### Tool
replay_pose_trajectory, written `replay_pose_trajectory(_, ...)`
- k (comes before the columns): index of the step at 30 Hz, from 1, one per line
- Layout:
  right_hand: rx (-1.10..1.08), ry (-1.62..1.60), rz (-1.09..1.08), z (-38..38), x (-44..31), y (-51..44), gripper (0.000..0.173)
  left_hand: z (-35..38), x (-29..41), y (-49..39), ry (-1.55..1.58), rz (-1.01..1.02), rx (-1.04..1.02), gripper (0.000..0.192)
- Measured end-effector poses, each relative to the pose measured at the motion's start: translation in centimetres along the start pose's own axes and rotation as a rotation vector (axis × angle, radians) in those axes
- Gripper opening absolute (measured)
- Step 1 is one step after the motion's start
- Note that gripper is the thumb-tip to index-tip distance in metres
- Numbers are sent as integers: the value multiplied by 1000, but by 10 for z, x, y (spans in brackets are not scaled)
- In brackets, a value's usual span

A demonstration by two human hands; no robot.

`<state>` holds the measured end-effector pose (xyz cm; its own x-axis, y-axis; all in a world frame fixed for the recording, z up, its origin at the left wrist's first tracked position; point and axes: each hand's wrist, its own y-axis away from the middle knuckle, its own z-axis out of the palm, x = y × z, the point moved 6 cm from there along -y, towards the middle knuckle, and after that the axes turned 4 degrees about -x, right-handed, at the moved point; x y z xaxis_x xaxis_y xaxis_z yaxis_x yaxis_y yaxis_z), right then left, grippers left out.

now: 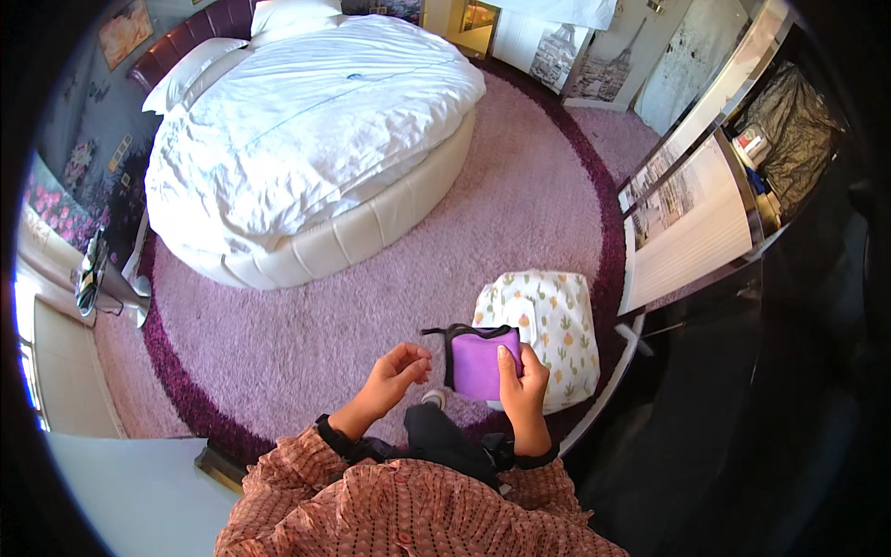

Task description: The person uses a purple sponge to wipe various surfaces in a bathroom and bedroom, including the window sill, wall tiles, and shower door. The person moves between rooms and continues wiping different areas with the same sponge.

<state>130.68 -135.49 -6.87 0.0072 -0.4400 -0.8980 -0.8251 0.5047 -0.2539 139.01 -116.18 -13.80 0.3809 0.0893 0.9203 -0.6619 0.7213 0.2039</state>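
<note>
My right hand [523, 390] grips a flat purple fabric item [480, 362] by its right side, with the thumb on top. Black edging runs along its top and left side, and a dark cord or strap end sticks out at the upper left. Whether it is a pouch or a folded cloth, I cannot tell. Just left of it, my left hand [395, 379] hovers with loosely curled fingers and nothing in them, apart from the fabric. Below and behind the purple item, a white bundle printed with cacti [567, 327] lies on the carpet.
A round bed [362, 223] with rumpled white bedding [292, 132] stands ahead on the pink carpet [334, 313]. A pedestal stand [122, 292] is at the left. On the right are a printed cabinet panel [696, 216] and a dark glossy surface [696, 418]. A pale surface [132, 480] occupies the lower left.
</note>
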Motion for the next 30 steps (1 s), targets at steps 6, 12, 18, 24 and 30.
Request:
replay_pose_trajectory(6,-244,-8,-139,37,-6,-102,14,29,60,-92,13,120,-212,56)
replay_pose_trajectory(12,-423,18,-179,74,16,-205,37,-21,84,-215,-30,52,-73,33)
replay_pose_trajectory(18,-257,40,-99,84,63,-368,36,-52,132,-380,-263,92,-289,44)
replay_pose_trajectory(24,-97,51,47,70,97,-498,48,-55,199,-528,-388,30,-486,51)
replay_pose_trajectory(30,11,57,79,48,153,-610,41,-40,217,-665,-411,39,-598,38)
